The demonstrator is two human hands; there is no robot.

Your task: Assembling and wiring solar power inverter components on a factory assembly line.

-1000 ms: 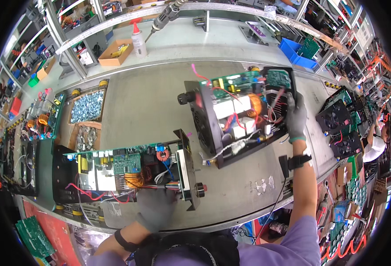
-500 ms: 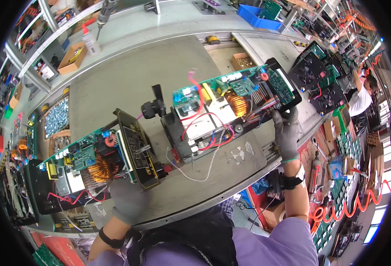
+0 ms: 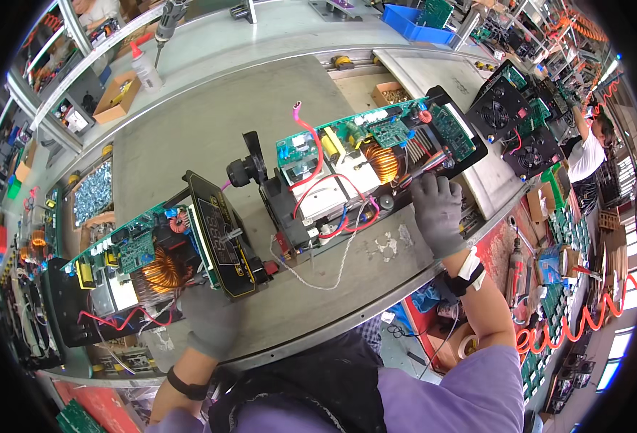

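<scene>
Two open circuit-board assemblies lie on the metal bench. My left hand (image 3: 215, 322), in a grey glove, is at the near side of the left assembly (image 3: 134, 249), just below its upright display panel (image 3: 221, 234). Motion blurs this hand and its fingers are not clear. My right hand (image 3: 437, 215), also gloved in grey, has curled fingers at the near edge of the right assembly (image 3: 326, 195), beside its copper coil (image 3: 383, 164) and a bundle of wires (image 3: 423, 169). What those fingers hold is hidden. A red wire (image 3: 311, 141) stands up from the right assembly.
A tray of small metal parts (image 3: 93, 191) sits at the left. Behind are a white bottle (image 3: 145, 70), a hanging power screwdriver (image 3: 168, 23) and a blue bin (image 3: 414, 27). Fan units (image 3: 502, 112) stand at the right, near another person (image 3: 589, 155).
My right hand has moved left along the near edge of the right assembly, its fingers now curled. The right assembly has shifted slightly left. My left hand stays near the left assembly.
</scene>
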